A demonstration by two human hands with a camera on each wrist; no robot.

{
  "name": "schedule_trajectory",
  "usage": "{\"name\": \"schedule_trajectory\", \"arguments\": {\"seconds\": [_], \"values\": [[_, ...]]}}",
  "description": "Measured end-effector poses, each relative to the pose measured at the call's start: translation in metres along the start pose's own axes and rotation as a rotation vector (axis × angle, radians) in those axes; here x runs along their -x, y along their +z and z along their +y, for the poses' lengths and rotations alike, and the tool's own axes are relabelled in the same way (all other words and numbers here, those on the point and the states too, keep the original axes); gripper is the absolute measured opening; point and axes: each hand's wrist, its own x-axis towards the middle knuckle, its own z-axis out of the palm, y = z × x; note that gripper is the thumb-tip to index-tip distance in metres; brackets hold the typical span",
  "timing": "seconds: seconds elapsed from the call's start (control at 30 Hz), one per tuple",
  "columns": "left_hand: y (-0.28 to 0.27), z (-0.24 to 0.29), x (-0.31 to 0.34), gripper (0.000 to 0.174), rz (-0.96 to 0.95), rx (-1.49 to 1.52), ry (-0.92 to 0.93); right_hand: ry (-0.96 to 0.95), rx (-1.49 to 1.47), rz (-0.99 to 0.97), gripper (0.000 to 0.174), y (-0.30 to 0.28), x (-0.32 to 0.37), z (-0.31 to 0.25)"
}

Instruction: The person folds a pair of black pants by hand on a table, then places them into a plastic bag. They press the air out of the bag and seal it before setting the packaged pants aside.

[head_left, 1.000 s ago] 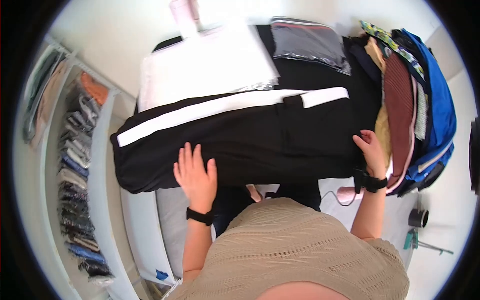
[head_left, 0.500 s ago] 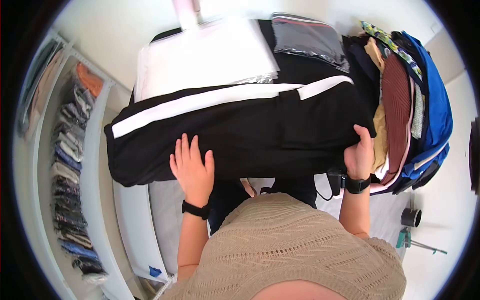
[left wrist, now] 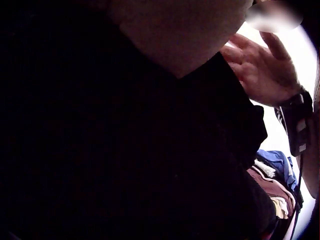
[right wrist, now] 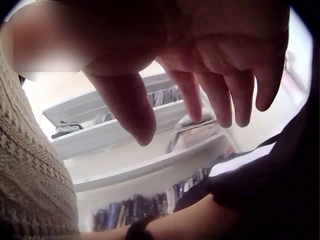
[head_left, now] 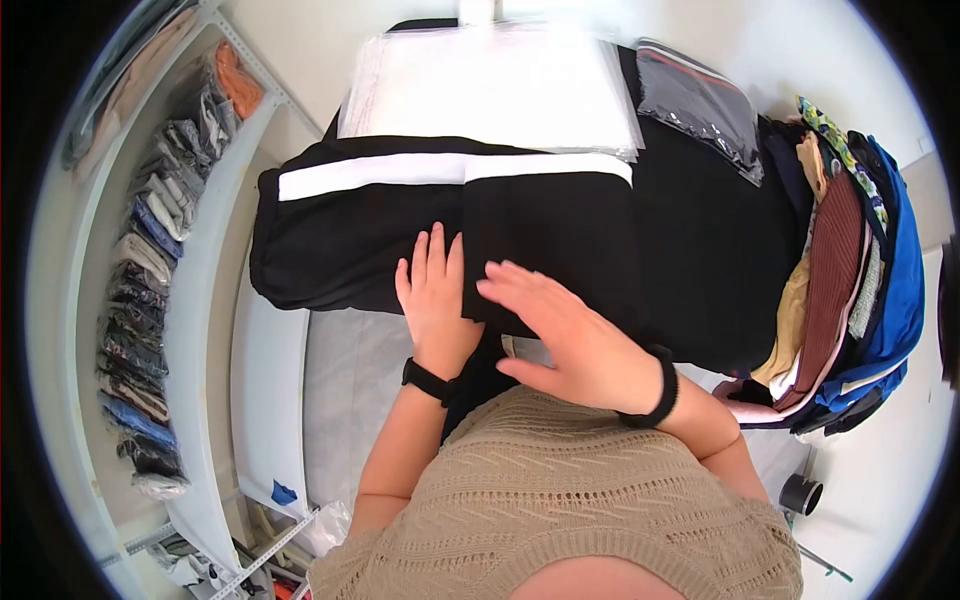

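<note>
Black trousers (head_left: 560,225) with a white stripe lie across the front of the black-covered table, their right part folded over leftward. The folded layer's left edge runs beside the fingers of my left hand (head_left: 437,300), which rests flat on the lower layer (head_left: 350,235). Near the front edge of that folded part is my right hand (head_left: 575,335), fingers extended to the left. In the right wrist view the right hand's fingers (right wrist: 212,97) are apart and hold nothing. Dark cloth (left wrist: 125,150) fills most of the left wrist view.
A stack of clear plastic bags (head_left: 490,85) lies behind the trousers. Back right is a bagged grey garment (head_left: 700,100); a heap of clothes (head_left: 835,270) stands at the right edge. Shelves (head_left: 205,300) with bagged clothes (head_left: 140,300) line the left side.
The right end of the trousers has been folded over to the left. My right hand has let go of that end and moved left, close to my left hand. The head view has shifted.
</note>
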Motion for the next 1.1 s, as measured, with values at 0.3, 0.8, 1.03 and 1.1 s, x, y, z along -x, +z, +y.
{"name": "schedule_trajectory", "arguments": {"seconds": [0.3, 0.8, 1.03, 1.1], "values": [[0.004, 0.0, 0.0, 0.064, 0.132, 0.069, 0.006, 0.371, 0.602, 0.237, 0.076, -0.018, 0.058, 0.035], [-0.001, -0.017, 0.001, 0.023, 0.085, 0.454, 0.042, 0.187, 0.696, 0.381, 0.063, -0.01, 0.051, 0.055], [0.005, -0.013, -0.007, 0.03, 0.235, 0.688, -0.116, 0.191, 0.738, 0.291, 0.061, 0.003, 0.056, 0.053], [0.008, -0.016, -0.006, 0.035, 0.188, 0.653, -0.188, 0.198, 0.82, 0.166, 0.066, 0.009, 0.059, 0.056]]}}
